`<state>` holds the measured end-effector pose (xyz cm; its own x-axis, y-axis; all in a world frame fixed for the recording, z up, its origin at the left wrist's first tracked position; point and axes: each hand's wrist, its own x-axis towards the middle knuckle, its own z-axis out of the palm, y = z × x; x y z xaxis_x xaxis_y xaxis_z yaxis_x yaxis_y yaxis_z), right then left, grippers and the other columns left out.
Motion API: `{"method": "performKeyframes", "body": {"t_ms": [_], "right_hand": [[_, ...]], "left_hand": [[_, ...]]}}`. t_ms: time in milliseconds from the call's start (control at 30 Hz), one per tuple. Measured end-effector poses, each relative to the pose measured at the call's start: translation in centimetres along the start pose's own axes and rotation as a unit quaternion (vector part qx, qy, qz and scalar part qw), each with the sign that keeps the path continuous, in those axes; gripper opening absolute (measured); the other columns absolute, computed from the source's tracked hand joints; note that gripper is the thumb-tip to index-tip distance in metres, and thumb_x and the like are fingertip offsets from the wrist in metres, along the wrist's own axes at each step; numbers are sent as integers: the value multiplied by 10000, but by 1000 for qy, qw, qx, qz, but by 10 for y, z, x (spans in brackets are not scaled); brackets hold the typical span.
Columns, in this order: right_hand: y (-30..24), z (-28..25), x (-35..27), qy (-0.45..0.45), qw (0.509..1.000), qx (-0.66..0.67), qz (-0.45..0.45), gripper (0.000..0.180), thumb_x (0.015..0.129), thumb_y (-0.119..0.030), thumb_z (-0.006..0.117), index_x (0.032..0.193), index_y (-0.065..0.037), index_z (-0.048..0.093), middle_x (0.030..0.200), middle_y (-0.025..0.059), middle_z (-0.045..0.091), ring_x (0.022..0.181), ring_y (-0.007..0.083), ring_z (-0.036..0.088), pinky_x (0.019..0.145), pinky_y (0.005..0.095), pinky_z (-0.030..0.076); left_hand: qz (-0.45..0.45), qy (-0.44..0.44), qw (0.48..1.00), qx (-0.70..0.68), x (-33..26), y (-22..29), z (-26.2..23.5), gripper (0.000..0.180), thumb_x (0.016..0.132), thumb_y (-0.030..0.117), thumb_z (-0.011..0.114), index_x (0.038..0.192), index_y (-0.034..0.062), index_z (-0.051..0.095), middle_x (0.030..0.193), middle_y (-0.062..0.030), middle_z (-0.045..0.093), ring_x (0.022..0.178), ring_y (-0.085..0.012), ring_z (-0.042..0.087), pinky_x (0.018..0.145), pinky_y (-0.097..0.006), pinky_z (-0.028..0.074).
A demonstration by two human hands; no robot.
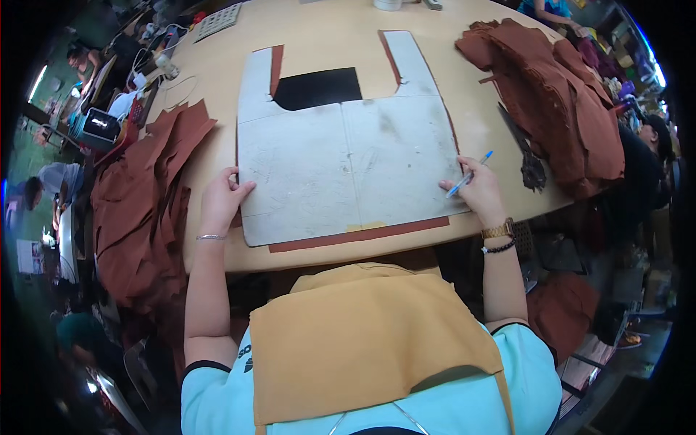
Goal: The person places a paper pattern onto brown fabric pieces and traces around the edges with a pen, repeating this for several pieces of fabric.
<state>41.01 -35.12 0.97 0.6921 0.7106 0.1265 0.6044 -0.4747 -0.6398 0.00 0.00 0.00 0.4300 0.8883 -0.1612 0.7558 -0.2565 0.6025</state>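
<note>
A large white pattern template point(304, 167), scuffed and U-shaped at its far end, lies flat before me. Brown fabric shows from under it, as a strip point(399, 228) along the near edge and along the inner sides of both arms. My left hand point(222, 197) grips the template's left edge, thumb on top; the fingertips are partly hidden. At the right edge my right hand point(481, 191) rests on the template with a blue-capped pen point(488, 156) held between its fingers, slanting across the hand. A black flat piece point(322, 87) fills part of the template's notch.
Brown fabric pieces point(145, 203) hang over the table's left side. A thick brown fabric stack point(558, 109) lies at the right, with dark scissors point(531, 170) beside it. A white container point(388, 3) stands on the far side of the table point(319, 25). Other people work around.
</note>
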Motion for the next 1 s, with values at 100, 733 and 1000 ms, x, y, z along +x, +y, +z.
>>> {"method": "performKeyframes", "body": {"t_ms": [100,733,1000], "right_hand": [[14,-12,0,-86,990,-65,86,498,825,-196,853,1262,-18,693,942,114,749,817,231,706,782,322,553],[52,-17,5,-113,921,334,164,427,898,-53,774,1284,61,631,990,71,737,881,95,685,788,216,544],[44,-18,1,-110,928,318,159,392,893,22,690,1278,63,628,987,96,741,899,118,690,816,242,558]], "left_hand": [[-5,-5,1000,15,-1,0,4,572,804,315,864,1278,50,686,788,-55,697,715,-184,679,686,-364,536],[-13,-15,981,-194,16,-34,6,449,895,124,797,1307,8,662,780,46,617,641,-35,521,566,-203,428],[22,-27,978,-207,21,-42,9,499,909,121,779,1375,14,636,776,44,610,625,-41,518,578,-213,443]]}}
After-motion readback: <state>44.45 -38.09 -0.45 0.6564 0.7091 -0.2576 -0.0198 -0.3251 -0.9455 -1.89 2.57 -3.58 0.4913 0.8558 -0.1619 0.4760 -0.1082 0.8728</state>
